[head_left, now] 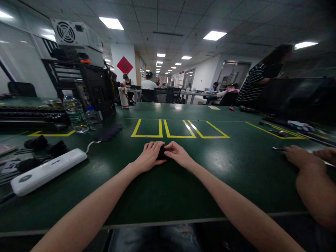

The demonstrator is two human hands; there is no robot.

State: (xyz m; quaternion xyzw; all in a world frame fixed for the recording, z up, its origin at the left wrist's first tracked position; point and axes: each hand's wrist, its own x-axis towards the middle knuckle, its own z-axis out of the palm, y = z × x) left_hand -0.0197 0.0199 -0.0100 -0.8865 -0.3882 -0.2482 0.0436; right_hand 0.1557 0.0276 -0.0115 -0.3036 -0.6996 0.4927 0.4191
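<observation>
A small black object [162, 153] rests at the green table's middle, mostly covered by my hands, so its kind cannot be made out. My left hand [150, 155] curls over its left side, fingers on top and thumb at the near edge. From the right, my right hand [177, 153] closes thumb and index finger on the object's right end. Both hands lie low, at the table surface. Just beyond them are yellow tape outlines [147, 136] on the green table [168, 196].
At left lie a white power strip [49, 171], black adapters [36, 143], a dark phone-like item [110, 133] and water bottles [75, 112] before a computer case [97, 87]. A white-and-red cylinder [123, 97] stands farther back. At right, another person's hand [299, 155] is near a thin tool [278, 149].
</observation>
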